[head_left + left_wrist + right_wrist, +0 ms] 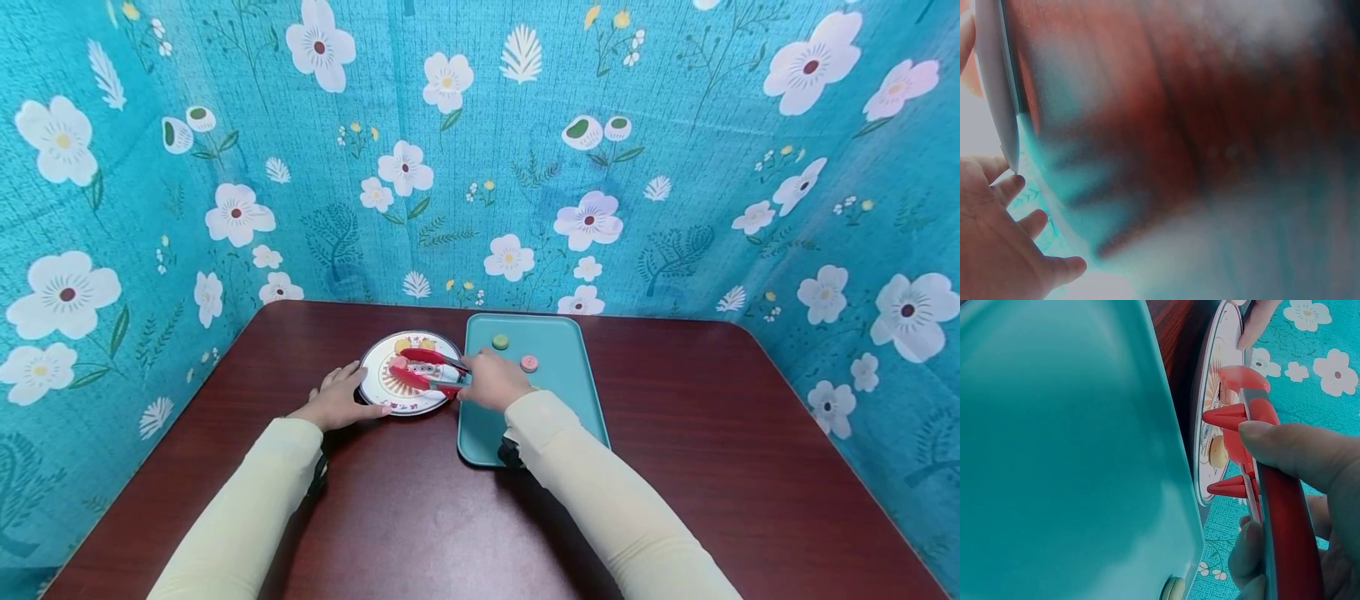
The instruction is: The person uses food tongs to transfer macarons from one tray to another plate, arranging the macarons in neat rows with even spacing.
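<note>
In the head view, the right hand grips red-and-grey tongs by the handle and reaches over the round patterned plate. A pink macaron sits at the red tong tips, low over the plate. Two yellow macarons lie toward the plate's far side; in the right wrist view one yellow macaron shows behind the tongs. The left hand rests spread at the plate's left edge, thumb on the near rim. In the left wrist view its fingers are spread beside the rim.
Right of the plate stands a teal tray holding a green macaron and a pink macaron. The right forearm passes above the tray's near part. Floral cloth hangs behind the dark wooden table.
</note>
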A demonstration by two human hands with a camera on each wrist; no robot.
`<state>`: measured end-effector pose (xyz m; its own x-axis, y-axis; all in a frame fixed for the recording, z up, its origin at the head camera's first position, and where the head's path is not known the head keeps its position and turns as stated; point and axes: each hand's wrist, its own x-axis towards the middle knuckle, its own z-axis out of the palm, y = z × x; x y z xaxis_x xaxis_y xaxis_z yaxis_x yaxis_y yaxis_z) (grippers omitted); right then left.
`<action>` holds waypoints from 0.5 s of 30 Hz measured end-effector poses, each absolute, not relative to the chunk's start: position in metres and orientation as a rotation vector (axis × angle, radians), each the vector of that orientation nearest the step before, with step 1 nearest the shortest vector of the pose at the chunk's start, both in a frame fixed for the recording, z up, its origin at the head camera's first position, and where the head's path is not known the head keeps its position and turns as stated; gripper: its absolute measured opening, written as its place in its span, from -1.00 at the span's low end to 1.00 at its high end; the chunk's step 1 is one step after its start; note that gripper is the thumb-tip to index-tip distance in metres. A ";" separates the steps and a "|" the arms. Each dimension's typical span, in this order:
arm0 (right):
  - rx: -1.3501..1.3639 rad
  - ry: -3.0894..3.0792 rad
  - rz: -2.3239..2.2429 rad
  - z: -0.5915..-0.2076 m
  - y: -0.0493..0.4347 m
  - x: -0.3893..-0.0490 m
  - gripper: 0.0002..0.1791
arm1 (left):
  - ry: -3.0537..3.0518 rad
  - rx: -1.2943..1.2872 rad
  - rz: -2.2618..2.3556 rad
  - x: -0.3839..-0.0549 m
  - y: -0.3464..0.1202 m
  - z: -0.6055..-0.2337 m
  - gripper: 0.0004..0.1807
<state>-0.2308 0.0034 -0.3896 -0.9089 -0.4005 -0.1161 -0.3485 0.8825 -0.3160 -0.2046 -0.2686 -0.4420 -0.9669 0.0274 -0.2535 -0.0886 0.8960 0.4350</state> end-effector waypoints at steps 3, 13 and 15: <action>-0.584 2.880 -0.425 -0.389 0.005 -0.230 -0.30 | 2.811 -0.047 0.665 -0.204 -0.269 -0.443 0.22; -0.603 2.907 -0.445 -0.389 0.014 -0.226 -0.29 | 2.813 -0.043 0.674 -0.203 -0.268 -0.441 0.21; -0.605 2.913 -0.452 -0.387 0.016 -0.225 -0.28 | 2.816 -0.043 0.675 -0.203 -0.267 -0.441 0.21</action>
